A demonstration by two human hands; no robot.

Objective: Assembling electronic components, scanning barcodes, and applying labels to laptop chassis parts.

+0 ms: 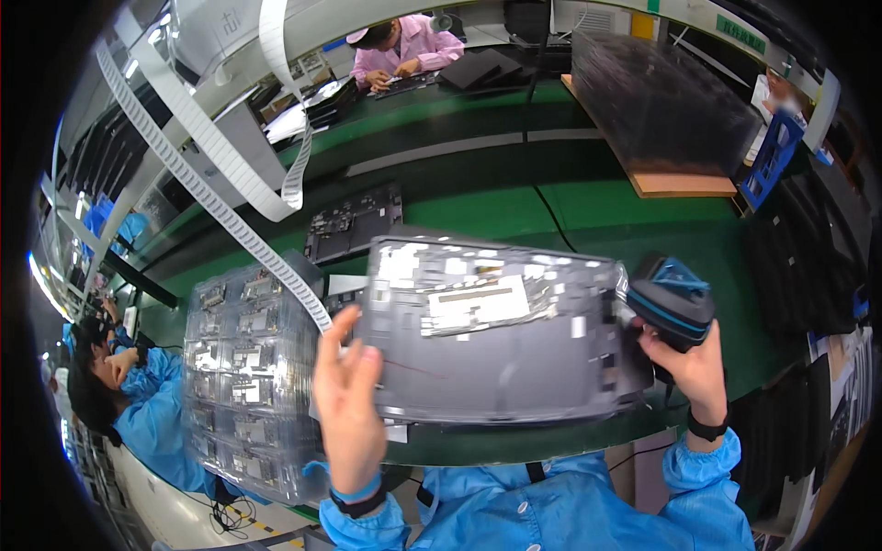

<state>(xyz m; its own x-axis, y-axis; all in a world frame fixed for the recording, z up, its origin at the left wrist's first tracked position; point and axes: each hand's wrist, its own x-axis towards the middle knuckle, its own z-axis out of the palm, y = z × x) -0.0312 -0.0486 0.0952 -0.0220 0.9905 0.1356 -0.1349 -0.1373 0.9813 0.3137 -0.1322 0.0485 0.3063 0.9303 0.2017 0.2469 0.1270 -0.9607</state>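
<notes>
Over the green table (pixel 597 216), the dark chassis panel (pixel 496 372) is raised, right of the clear tray stack (pixel 296 386), with the black-and-blue handheld device (pixel 675 303) at its right edge. Left hand (pixel 351 404): grip closed on the panel's left edge; right hand (pixel 695 367): beside the panel's right edge and at the device, which of them it grips cannot be told. Step in hand, judged: supporting and orienting the panel; next move calls for steady, level support at both edges.
</notes>
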